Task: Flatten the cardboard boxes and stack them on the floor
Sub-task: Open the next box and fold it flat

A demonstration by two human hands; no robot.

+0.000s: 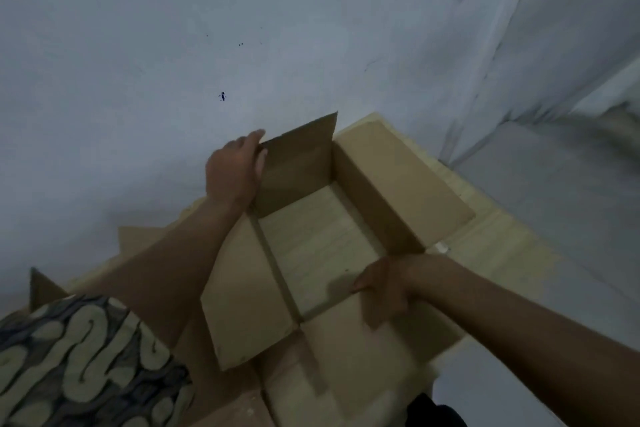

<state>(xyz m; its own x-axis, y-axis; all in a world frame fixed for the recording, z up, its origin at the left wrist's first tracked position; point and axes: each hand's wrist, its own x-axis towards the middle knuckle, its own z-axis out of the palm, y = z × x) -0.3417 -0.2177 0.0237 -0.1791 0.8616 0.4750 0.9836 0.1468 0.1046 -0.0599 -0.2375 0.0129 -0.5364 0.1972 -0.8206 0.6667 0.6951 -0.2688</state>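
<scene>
Nearest the camera, a patterned cushion or cloth [79, 357] lay at the lower left, with more cardboard [298, 399] under and in front of the open cardboard box [311, 246]. The box stood open at top and bottom, the pale floor [512, 253] showing through it.

The right hand [384, 291] pinched the box's near wall, thumb inside, fingers down the outer face. Beyond it, across the opening, the left hand [235, 166] gripped the upright far flap [301, 152] at its left edge, fingers curled over the top.

Judged from this, the main risk was uneven collapse: with the grips on opposite corners, a push off the diagonal could buckle a wall or tear the flap at its crease instead of folding the box flat. The loose side flaps [249, 291] could also catch under the body, and the thin flap edge could slip from the left fingers.

No brand, label or writing could be read on the box; dark marks on the wall [242, 28] behind were illegible.
</scene>
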